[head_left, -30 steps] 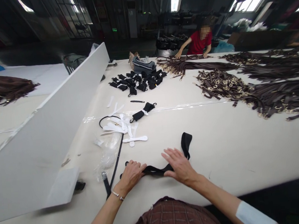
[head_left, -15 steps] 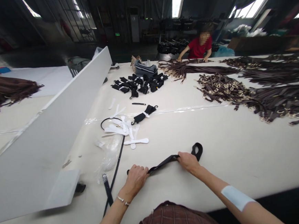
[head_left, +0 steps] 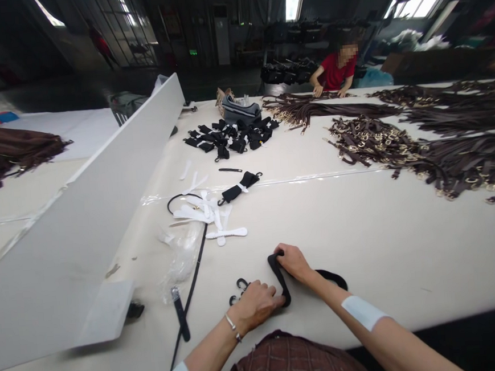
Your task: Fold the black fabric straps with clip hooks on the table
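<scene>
A black webbing strap (head_left: pixel 280 277) bends between my two hands over the pale table. My left hand (head_left: pixel 259 304) is closed on it low on the left, with two black hooks (head_left: pixel 241 284) poking out beside the fingers. Higher up, my right hand (head_left: pixel 294 262) pinches the strap at a fold. A loop of the strap lies on the table behind my right wrist. Further off rests a folded black strap bundle (head_left: pixel 240 188) with a white band round its middle and a hook at each end. White band strips (head_left: pixel 206 208) lie heaped to its left.
A white divider board (head_left: pixel 101 180) stands along the left. A clear plastic bag (head_left: pixel 184 265), a thin black cord (head_left: pixel 194 275) and a short black strap (head_left: pixel 180 313) lie left of my hands. Black strap bundles (head_left: pixel 232 135) and brown straps (head_left: pixel 368 141) are piled beyond. A co-worker (head_left: pixel 337 72) leans over the far edge.
My hands have come closer together, and the stretched strap is now bent into a fold between them. Two hooks show by my left hand. The co-worker has shifted slightly right.
</scene>
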Motion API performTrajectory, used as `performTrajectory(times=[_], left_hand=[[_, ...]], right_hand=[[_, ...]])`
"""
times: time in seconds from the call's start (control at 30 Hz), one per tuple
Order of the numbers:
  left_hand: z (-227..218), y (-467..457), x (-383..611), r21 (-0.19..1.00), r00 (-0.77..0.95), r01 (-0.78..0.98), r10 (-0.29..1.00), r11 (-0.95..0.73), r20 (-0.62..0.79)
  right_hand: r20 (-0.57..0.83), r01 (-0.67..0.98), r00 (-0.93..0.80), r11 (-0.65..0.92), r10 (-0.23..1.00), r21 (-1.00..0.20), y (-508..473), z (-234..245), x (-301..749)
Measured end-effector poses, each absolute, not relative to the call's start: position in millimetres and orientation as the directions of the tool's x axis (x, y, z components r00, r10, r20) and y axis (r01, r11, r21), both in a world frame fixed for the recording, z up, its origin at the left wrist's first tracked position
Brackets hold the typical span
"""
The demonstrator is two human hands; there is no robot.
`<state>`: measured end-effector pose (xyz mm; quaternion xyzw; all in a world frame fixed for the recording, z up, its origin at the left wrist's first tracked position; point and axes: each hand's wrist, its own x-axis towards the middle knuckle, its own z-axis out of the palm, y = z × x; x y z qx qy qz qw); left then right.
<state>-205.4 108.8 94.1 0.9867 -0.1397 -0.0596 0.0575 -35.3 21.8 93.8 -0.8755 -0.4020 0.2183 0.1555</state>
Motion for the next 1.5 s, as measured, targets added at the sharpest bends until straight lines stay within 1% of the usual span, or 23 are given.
performTrajectory(times=[0.1,0.17,0.23,0.37,0.47,0.53,0.57,0.63,0.73,0.83,0.9,1.0,1.07,1.1,1.17,1.2,1.27,1.33,1.4,1.5], left_hand=[[88.7,99.6,-189.7,0.182,0.935,-0.345,-0.354,-0.921,-0.014],[84.2,96.8,-186.7,0.181,0.939,-0.339,-0.344,-0.923,0.007],[80.1,96.9,-190.6,0.148,0.952,-0.304,-0.305,-0.941,0.01],[75.7,99.9,-204.9,0.113,0.968,-0.249,-0.242,-0.962,0.072],[75.3,99.5,-206.2,0.102,0.957,-0.281,-0.27,-0.954,0.107],[74.6,96.8,-201.0,0.099,0.941,-0.328,-0.316,-0.94,0.118],[73.8,94.8,-197.3,0.099,0.932,-0.353,-0.34,-0.931,0.124],[71.7,90.2,-188.9,0.103,0.913,-0.401,-0.386,-0.911,0.134],[68.7,84.6,-179.7,0.111,0.893,-0.446,-0.431,-0.888,0.131],[68.0,84.9,-181.0,0.112,0.89,-0.449,-0.433,-0.886,0.14],[67.4,88.7,-188.7,0.086,0.901,-0.407,-0.384,-0.909,0.202],[63.5,97.7,-204.6,0.066,0.912,-0.238,-0.2,-0.969,0.359],[60.3,104.0,-212.9,0.114,0.909,-0.104,-0.047,-0.988,0.415],[59.6,106.8,-215.3,0.151,0.911,-0.051,0.016,-0.987,0.412],[60.9,111.1,-216.1,0.228,0.929,0.02,0.102,-0.974,0.355],[62.9,112.5,-215.0,0.261,0.941,0.04,0.124,-0.964,0.314],[68.0,113.9,-211.4,0.309,0.966,0.066,0.138,-0.949,0.217],[71.7,113.7,-208.9,0.323,0.978,0.09,0.144,-0.942,0.149],[71.8,112.4,-209.2,0.314,0.966,0.155,0.21,-0.937,0.15],[68.3,110.0,-212.4,0.316,0.906,0.305,0.376,-0.898,0.193]], right_hand=[[-0.232,0.705,0.378,-0.441,0.896,-0.556,39.4,93.9,-57.7],[-0.225,0.735,0.301,-0.376,0.927,-0.564,40.3,98.0,-61.1],[-0.225,0.769,0.293,-0.369,0.929,-0.522,28.2,105.5,-50.2],[-0.278,0.825,0.34,-0.427,0.898,-0.369,-21.6,121.1,-6.0],[-0.336,0.829,0.398,-0.492,0.854,-0.267,-50.1,122.6,14.0],[-0.354,0.814,0.43,-0.526,0.83,-0.246,-52.3,117.1,12.4],[-0.35,0.805,0.44,-0.536,0.827,-0.255,-48.1,113.0,7.4],[-0.323,0.792,0.434,-0.527,0.841,-0.31,-31.8,103.6,-8.7],[-0.275,0.772,0.37,-0.458,0.888,-0.44,-4.0,90.8,-37.0],[-0.243,0.724,0.317,-0.4,0.917,-0.562,6.2,83.8,-53.1],[-0.225,0.686,0.302,-0.375,0.926,-0.624,1.0,83.7,-53.5],[-0.205,0.646,0.286,-0.346,0.936,-0.68,-14.7,89.4,-47.4],[-0.183,0.654,0.249,-0.304,0.951,-0.693,-24.0,93.6,-47.1],[-0.169,0.675,0.219,-0.274,0.961,-0.685,-27.5,94.4,-49.3],[-0.143,0.748,0.162,-0.216,0.976,-0.628,-31.9,92.0,-57.4],[-0.135,0.795,0.15,-0.201,0.979,-0.572,-33.1,88.7,-62.4],[-0.122,0.874,0.173,-0.209,0.977,-0.438,-34.0,79.0,-71.1],[-0.102,0.914,0.216,-0.238,0.971,-0.33,-34.1,68.7,-75.1],[-0.079,0.926,0.243,-0.255,0.967,-0.278,-34.0,60.9,-74.2],[-0.05,0.938,0.235,-0.24,0.971,-0.25,-34.8,55.9,-69.3]])
